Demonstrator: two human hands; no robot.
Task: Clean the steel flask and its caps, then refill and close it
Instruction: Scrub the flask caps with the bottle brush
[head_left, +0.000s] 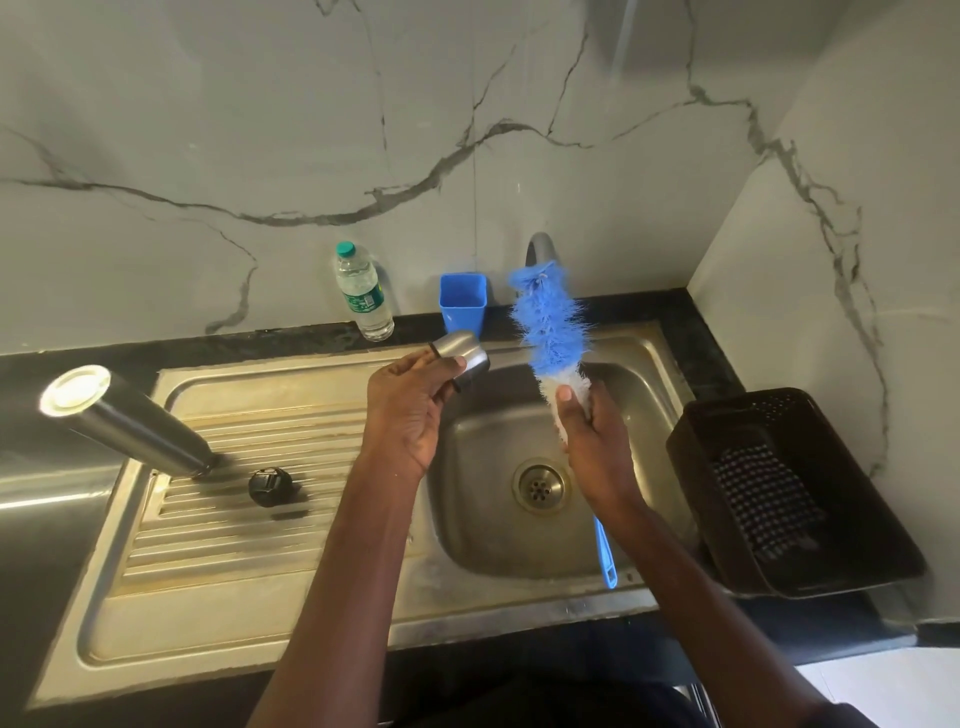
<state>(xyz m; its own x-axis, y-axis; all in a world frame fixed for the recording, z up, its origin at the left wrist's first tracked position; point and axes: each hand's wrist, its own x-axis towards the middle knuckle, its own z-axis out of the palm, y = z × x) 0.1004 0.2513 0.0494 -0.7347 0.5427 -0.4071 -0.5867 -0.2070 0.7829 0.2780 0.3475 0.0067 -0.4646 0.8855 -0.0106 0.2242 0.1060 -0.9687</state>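
My left hand (410, 405) grips the steel outer cap (462, 353) above the left rim of the sink basin, its open end turned to the right. My right hand (592, 441) holds a blue and white bottle brush (550, 327) by the base of its bristles, bristle end up beside the cap; the blue handle sticks out below my wrist. The steel flask (130, 421) stands upside down on the drainboard at the left. A small black inner cap (270, 486) lies on the ribs to its right.
The steel sink (535, 551) has a drain at its middle and a tap (540, 247) behind the brush. A plastic water bottle (363, 293) and a blue cup (462, 301) stand at the back. A black basket (795, 493) sits at the right on the dark counter.
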